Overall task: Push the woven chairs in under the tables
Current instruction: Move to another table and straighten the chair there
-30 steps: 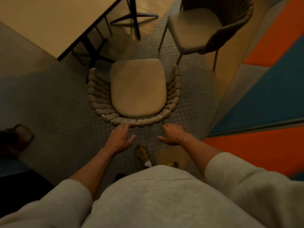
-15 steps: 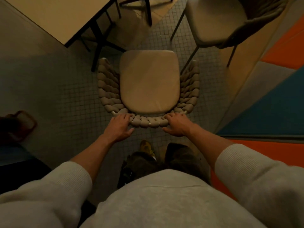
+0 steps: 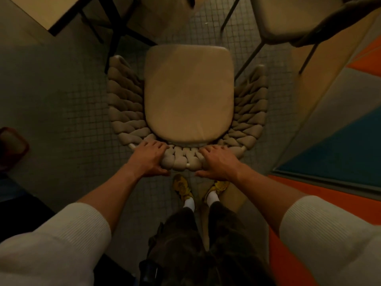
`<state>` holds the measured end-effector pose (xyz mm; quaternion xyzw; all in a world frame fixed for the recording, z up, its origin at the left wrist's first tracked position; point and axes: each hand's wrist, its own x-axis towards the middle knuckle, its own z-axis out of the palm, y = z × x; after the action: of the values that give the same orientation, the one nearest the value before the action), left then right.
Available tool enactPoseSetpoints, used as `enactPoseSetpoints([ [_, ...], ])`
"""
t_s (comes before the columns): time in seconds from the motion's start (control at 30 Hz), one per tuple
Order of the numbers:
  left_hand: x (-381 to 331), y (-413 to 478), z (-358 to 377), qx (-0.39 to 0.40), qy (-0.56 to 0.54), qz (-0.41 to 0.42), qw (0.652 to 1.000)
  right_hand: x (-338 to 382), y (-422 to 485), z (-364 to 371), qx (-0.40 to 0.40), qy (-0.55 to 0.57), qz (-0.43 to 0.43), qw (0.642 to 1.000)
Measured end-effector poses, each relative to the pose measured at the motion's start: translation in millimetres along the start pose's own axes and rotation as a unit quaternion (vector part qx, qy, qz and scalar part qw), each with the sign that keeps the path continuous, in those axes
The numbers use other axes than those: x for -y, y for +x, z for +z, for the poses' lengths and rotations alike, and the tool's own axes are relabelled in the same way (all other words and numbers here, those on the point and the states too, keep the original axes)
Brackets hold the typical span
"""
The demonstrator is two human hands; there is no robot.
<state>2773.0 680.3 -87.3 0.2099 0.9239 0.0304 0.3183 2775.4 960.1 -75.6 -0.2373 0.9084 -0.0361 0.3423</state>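
Observation:
A woven chair (image 3: 188, 96) with a beige seat cushion and a thick braided backrest stands right below me, seat facing away. My left hand (image 3: 149, 157) grips the backrest's top rim left of centre, fingers over the braid and thumb behind it. My right hand (image 3: 218, 159) grips the same rim right of centre. The table (image 3: 37, 11) shows at the upper left, its dark legs just beyond the chair's front left corner.
A second chair (image 3: 288, 19) with thin metal legs stands at the upper right, close to the woven chair's right arm. My yellow shoes (image 3: 182, 186) are just behind the backrest. A dark reddish object (image 3: 12, 147) lies at the left edge. Orange and teal flooring fills the right.
Both hands moved forward from open air onto the backrest rim and now grip it. The view has closed in on the chair.

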Motion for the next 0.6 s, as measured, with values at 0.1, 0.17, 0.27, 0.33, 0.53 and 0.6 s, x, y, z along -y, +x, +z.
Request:
enactPoseSetpoints([
  [0.1,0.1,12.2,21.1,0.014,0.013,0.020,1.000,5.3,17.8,20.1,0.014,0.001,-0.015,1.000],
  [0.17,-1.4,16.3,30.2,-0.013,0.020,0.028,0.999,9.0,23.8,30.5,0.018,0.006,-0.011,1.000],
  [0.27,-0.6,21.8,35.1,-0.037,0.039,0.032,0.998,11.8,27.2,41.8,-0.018,0.012,-0.007,1.000],
  [0.33,1.1,23.3,36.6,-0.038,0.044,0.032,0.998,11.6,27.7,44.1,-0.039,0.014,-0.010,0.999],
  [0.53,1.4,24.8,36.4,-0.032,0.063,0.035,0.997,6.5,19.7,29.4,-0.048,0.051,-0.023,0.997],
  [0.6,0.9,24.2,36.9,-0.034,0.067,0.035,0.997,0.1,12.7,14.9,-0.091,0.090,0.003,0.992],
])
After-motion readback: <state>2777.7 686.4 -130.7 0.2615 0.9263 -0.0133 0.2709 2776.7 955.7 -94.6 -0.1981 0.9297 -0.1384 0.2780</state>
